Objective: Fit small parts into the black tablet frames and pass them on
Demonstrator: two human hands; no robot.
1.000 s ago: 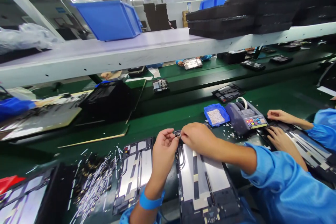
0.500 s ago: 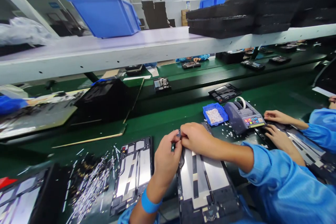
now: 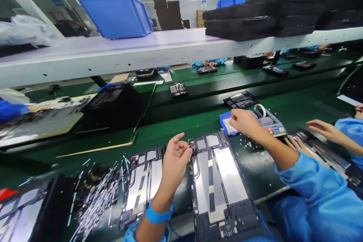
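An open tablet-like device lies in front of me, its silver panels and black strips showing. At its top left corner, the thumb and fingertips of my left hand close on a small dark part. My right hand is over the edge of a small blue tray of tiny white pieces. Its fingers are bent together and their tips point down at the pieces. Whether they grip one is hidden.
Left of the device lie a second open one and a heap of thin strips. A tape dispenser stands behind my right forearm. At right, a co-worker's hands are over another device. A shelf crosses above.
My right hand has left the device's top edge and moved right to the blue tray. My left hand stays at the corner. The co-worker's farther hand has moved right.
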